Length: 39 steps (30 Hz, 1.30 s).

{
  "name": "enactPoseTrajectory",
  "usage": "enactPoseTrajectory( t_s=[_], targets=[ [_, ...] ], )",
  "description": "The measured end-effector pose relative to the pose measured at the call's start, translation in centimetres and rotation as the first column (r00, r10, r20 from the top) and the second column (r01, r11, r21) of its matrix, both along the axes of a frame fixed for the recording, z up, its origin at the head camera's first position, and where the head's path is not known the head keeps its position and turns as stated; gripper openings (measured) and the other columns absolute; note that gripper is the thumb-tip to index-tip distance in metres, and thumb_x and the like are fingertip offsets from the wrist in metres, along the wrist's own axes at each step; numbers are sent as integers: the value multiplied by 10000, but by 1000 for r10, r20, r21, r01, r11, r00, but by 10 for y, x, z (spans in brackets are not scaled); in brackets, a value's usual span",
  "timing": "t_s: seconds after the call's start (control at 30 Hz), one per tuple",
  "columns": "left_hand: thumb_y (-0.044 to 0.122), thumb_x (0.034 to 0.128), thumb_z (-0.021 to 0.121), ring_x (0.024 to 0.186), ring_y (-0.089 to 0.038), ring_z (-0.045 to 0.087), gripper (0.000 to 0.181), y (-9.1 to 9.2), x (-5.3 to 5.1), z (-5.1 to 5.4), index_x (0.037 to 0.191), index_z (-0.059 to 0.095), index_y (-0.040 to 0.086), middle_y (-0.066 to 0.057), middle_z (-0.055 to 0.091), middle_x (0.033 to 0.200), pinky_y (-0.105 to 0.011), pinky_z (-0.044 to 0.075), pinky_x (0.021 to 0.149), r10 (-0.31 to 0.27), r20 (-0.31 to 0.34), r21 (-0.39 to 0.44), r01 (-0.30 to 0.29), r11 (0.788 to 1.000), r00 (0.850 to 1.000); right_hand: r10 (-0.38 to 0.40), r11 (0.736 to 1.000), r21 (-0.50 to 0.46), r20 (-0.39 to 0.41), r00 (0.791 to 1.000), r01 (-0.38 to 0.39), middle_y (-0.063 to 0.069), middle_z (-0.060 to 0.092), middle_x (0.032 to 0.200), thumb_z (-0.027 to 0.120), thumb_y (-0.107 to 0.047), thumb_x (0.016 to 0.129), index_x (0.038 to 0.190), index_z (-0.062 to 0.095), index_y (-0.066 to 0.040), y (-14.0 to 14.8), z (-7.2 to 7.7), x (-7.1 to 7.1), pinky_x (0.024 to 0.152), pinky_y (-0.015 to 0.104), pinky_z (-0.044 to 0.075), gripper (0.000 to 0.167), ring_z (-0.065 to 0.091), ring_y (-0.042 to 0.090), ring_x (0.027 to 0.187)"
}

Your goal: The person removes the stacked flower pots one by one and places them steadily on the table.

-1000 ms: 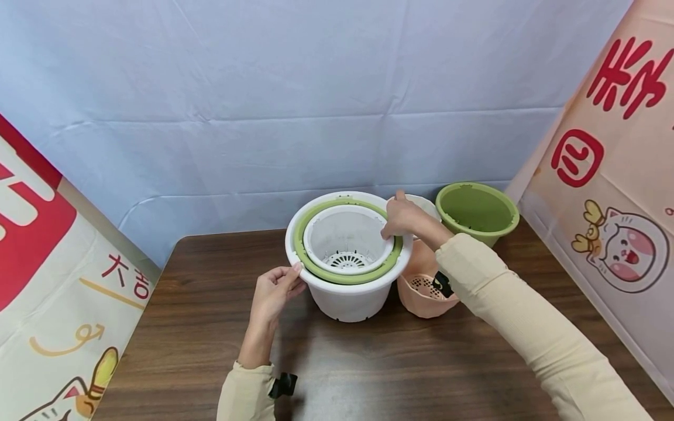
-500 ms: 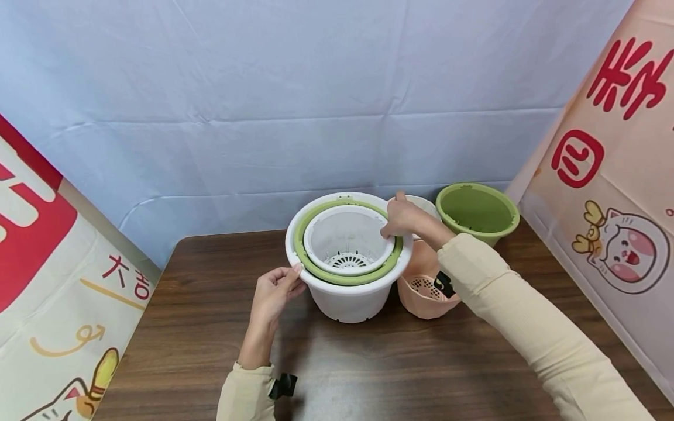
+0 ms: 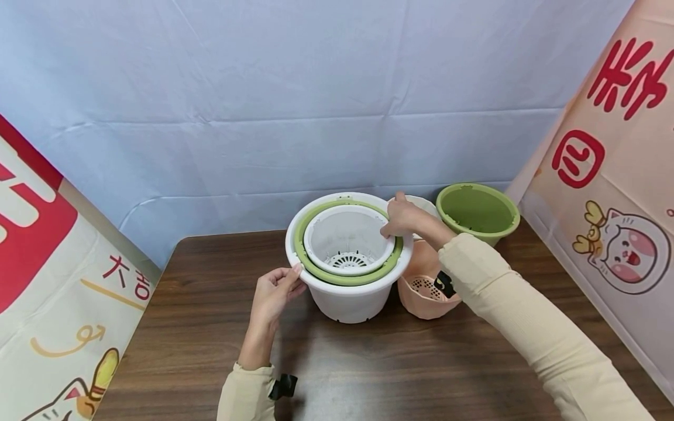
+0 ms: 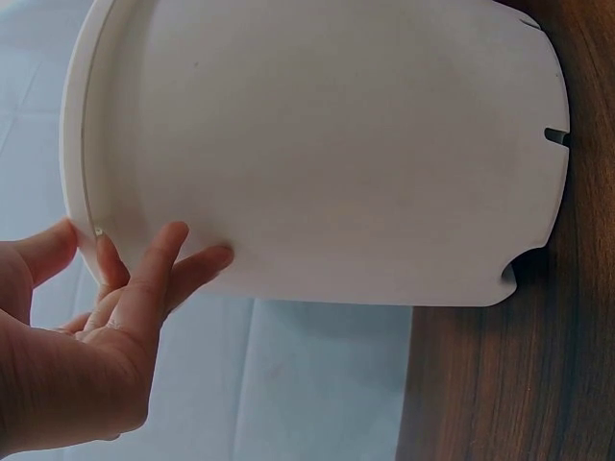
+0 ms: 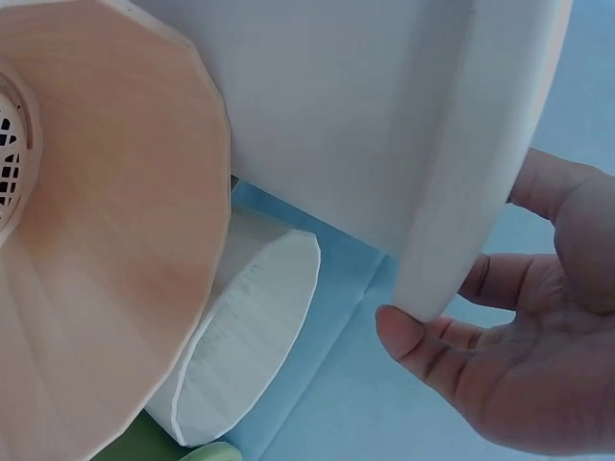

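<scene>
Three plastic flowerpots sit nested: a large white pot (image 3: 348, 303) outside, a green pot (image 3: 354, 279) within it, and a smaller white pot (image 3: 344, 234) with a slotted bottom innermost. At the large pot's left rim, my left hand (image 3: 274, 292) pinches the edge, thumb on top; the left wrist view shows its other fingers against the outer wall. My right hand (image 3: 409, 217) grips the rim on the right side, its thumb reaching inward over the edge. In the right wrist view, fingers (image 5: 404, 331) bend round the white rim from below.
Close on the right stands a pink pot (image 3: 427, 307) with a perforated bottom. Behind it a white pot (image 3: 423, 204) is partly hidden by my right arm. A green pot (image 3: 476, 209) stands farther right by the cloth backdrop (image 3: 263, 158). Everything rests on a wooden table (image 3: 200, 327).
</scene>
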<state>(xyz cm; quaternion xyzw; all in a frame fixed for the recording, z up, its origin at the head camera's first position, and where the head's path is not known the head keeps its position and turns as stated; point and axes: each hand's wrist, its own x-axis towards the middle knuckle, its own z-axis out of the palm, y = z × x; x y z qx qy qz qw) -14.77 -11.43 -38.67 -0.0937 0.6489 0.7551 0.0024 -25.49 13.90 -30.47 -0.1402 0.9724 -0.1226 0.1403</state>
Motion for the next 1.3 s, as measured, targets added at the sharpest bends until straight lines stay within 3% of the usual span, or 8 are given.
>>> enactPoseTrajectory(
  t_s=[0.4,0.8,1.3],
  targets=[
    [84,885,604,724,-115,639,211,0,-1,-1,913,558,-120,-54,647,735,-296,555,722,6,0,5,-6,1000,1000,47,999,-23,-21,999,-47,180,445,908,588,-96,737,528,511,-36,3,0,-3,635,278,466,231,399,273,901],
    [95,880,613,750,-131,642,218,1,0,-1,904,557,-114,-59,644,754,-307,552,737,3,-5,-5,-3,1000,1000,12,992,-124,35,999,-8,239,378,1011,605,-85,725,566,564,8,13,3,-1,595,254,445,189,461,259,794],
    [94,877,617,742,-121,640,206,0,0,-1,889,559,-103,-60,643,762,-299,553,732,3,1,10,-3,1000,1000,-18,989,-147,44,999,25,234,390,1017,618,-97,722,558,520,-24,13,1,-2,559,234,413,205,451,257,795]
  ],
)
